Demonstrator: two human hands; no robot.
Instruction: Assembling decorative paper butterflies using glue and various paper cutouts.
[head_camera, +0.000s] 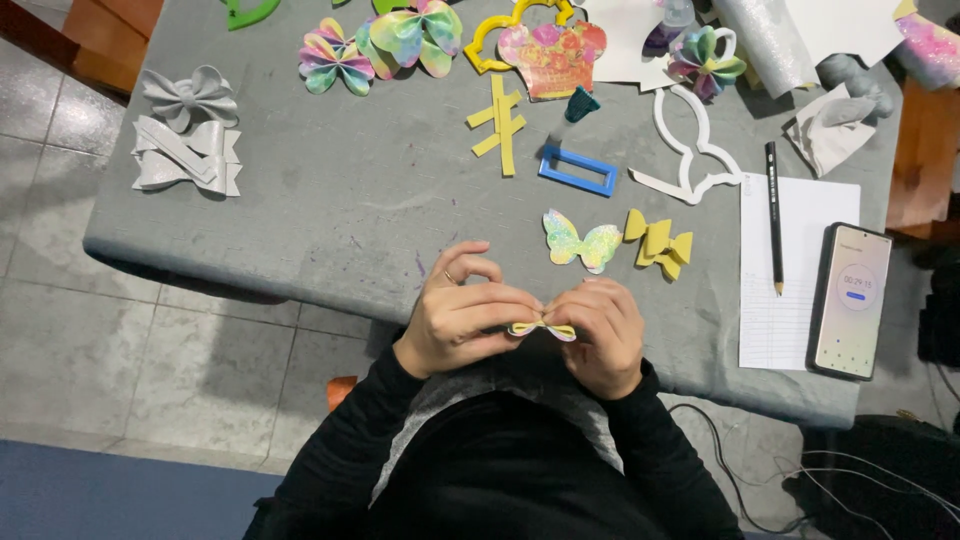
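Pastel bow: a small folded bow piece (541, 328), yellow-edged with rainbow tints, is held in the air at the near edge of the table, just above the person's chest.
Position in the grip: the bow piece is pinched between both hands, its middle caught where the fingertips meet and its two loops seen poking out to either side.
Left hand: the left hand (462, 317) is closed on the left part of the bow piece, thumb and forefinger pressed together on it, the other fingers curled; a ring is seen on one finger.
Right hand: the right hand (601, 330) is closed on the right part of the bow piece, fingers folded tightly over it.
Just beyond the hands: a flat butterfly-shaped cut-out (581, 241) in pastel colours is laid beside a finished yellow bow (659, 243).
Table: a grey felt-covered table (330, 200) is spread with the craft pieces.
Further out: a blue rectangular frame (577, 170) and yellow strips (503, 125) are placed near the middle; silver bows (187, 140) are set at the left end.
Right end: a pencil (773, 215) is laid on a sheet of paper (795, 300), with a phone (850, 300) just beside it, its screen lit.
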